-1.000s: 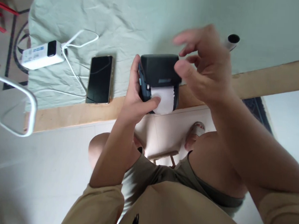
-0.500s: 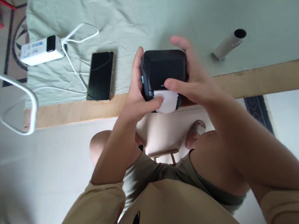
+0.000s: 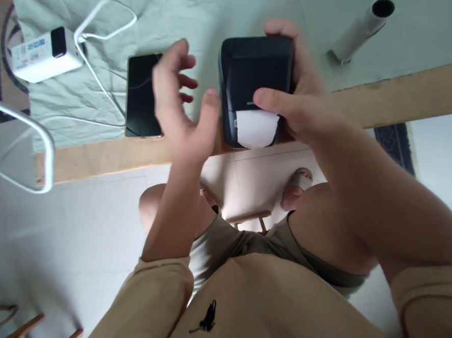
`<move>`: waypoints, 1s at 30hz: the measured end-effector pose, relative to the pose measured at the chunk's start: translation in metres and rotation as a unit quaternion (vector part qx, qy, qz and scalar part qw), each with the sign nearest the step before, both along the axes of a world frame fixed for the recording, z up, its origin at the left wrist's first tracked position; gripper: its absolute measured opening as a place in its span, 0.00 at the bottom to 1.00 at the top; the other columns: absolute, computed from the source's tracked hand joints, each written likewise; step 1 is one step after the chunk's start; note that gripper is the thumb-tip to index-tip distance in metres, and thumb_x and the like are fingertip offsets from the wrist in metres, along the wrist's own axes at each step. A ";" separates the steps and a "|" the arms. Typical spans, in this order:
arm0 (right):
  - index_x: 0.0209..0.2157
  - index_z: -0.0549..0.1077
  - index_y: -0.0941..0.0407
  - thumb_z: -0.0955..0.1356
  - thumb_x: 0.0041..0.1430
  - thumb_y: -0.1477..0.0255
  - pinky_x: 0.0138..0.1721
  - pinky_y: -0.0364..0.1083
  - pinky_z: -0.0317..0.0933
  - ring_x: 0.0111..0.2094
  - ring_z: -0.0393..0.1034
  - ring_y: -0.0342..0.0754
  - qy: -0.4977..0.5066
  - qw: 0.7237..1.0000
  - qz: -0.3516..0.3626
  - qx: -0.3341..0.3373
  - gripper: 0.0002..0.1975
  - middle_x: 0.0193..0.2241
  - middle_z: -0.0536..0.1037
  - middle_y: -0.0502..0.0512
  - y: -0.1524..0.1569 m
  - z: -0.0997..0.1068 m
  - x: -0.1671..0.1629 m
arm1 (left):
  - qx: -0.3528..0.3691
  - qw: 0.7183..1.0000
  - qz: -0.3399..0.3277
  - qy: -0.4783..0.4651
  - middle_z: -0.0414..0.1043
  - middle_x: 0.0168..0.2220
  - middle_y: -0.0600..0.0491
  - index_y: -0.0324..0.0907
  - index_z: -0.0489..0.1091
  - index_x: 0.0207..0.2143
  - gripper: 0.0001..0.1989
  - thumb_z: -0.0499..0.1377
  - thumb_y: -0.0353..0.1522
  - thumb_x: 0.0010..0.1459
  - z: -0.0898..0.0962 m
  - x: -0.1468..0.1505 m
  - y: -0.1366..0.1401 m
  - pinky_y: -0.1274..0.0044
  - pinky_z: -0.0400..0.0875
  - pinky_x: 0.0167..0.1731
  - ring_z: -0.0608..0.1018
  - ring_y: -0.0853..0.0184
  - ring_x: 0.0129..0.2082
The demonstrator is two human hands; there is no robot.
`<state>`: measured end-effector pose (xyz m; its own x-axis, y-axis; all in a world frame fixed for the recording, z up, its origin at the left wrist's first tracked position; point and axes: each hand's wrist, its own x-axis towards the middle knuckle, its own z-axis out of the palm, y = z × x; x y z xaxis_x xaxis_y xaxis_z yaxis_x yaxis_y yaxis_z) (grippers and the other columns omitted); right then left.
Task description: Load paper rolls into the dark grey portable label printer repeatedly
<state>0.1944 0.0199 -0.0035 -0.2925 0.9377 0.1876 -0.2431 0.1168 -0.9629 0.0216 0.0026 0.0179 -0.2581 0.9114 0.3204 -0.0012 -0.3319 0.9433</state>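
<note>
A black portable label printer point(image 3: 260, 71) is held over the table's front edge, a strip of white paper point(image 3: 257, 128) sticking out of its near end. My right hand point(image 3: 302, 89) grips the printer's right side, thumb on top and fingers around the far corner. To the left of the printer, my left hand point(image 3: 186, 105) is apart from it, fingers curved and spread with nothing in them. Behind that hand a dark-screened smartphone point(image 3: 141, 97) lies on the cloth, partly covered by the fingers.
A pale green cloth point(image 3: 205, 14) covers the table, whose wooden edge point(image 3: 398, 100) runs along the front. A white power bank point(image 3: 45, 56) with a white cable point(image 3: 101, 82) lies at left. A grey-white tube point(image 3: 359, 34) stands tilted at right. A cable loop point(image 3: 49, 163) hangs at far left.
My left hand has let go of the printer and moved left, its fingers now in front of the phone. My right hand keeps its hold. The whole view has shifted slightly.
</note>
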 end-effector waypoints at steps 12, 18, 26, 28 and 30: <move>0.48 0.58 0.47 0.75 0.44 0.69 0.37 0.43 0.71 0.39 0.69 0.43 0.060 0.998 0.013 -0.005 0.32 0.44 0.68 0.47 0.006 -0.005 -0.001 | -0.069 0.987 -0.074 -0.127 0.63 0.29 0.56 0.41 0.65 0.31 0.05 0.50 0.28 0.54 0.028 -0.010 -0.015 0.79 0.66 0.28 0.72 0.71 0.29; 0.50 0.55 0.54 0.75 0.44 0.73 0.34 0.43 0.72 0.37 0.68 0.41 0.091 0.996 0.012 0.003 0.35 0.42 0.67 0.48 0.005 -0.004 -0.004 | 0.037 0.993 -0.033 -0.108 0.56 0.20 0.60 0.40 0.61 0.26 0.06 0.51 0.23 0.53 0.017 -0.023 -0.001 0.82 0.53 0.21 0.60 0.77 0.19; 0.50 0.54 0.55 0.75 0.43 0.72 0.34 0.43 0.71 0.36 0.68 0.40 0.089 0.996 0.007 0.007 0.35 0.41 0.67 0.47 0.004 -0.005 -0.006 | 0.063 0.997 0.021 -0.035 0.45 0.09 0.60 0.44 0.50 0.12 0.27 0.43 0.23 0.66 0.009 -0.019 0.002 0.79 0.53 0.15 0.58 0.75 0.10; 0.50 0.54 0.55 0.74 0.43 0.73 0.34 0.42 0.71 0.36 0.67 0.39 0.089 0.996 0.005 0.010 0.35 0.40 0.66 0.47 0.004 -0.005 -0.006 | 0.035 0.995 0.071 -0.068 0.44 0.08 0.62 0.45 0.51 0.16 0.25 0.43 0.26 0.68 0.013 -0.013 -0.001 0.78 0.66 0.19 0.64 0.73 0.10; 0.50 0.54 0.56 0.74 0.44 0.73 0.33 0.43 0.71 0.35 0.67 0.39 0.090 0.996 0.007 0.013 0.35 0.40 0.66 0.47 0.004 -0.005 -0.007 | -0.027 0.987 0.112 -0.109 0.49 0.10 0.63 0.44 0.54 0.20 0.22 0.44 0.29 0.69 0.017 -0.011 -0.004 0.77 0.73 0.27 0.73 0.73 0.16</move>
<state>0.1879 0.0240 -0.0080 -0.2660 0.9278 0.2617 -0.4127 0.1358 -0.9007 0.0102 -0.0012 0.0347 -0.5130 0.8377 0.1871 -0.1379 -0.2956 0.9453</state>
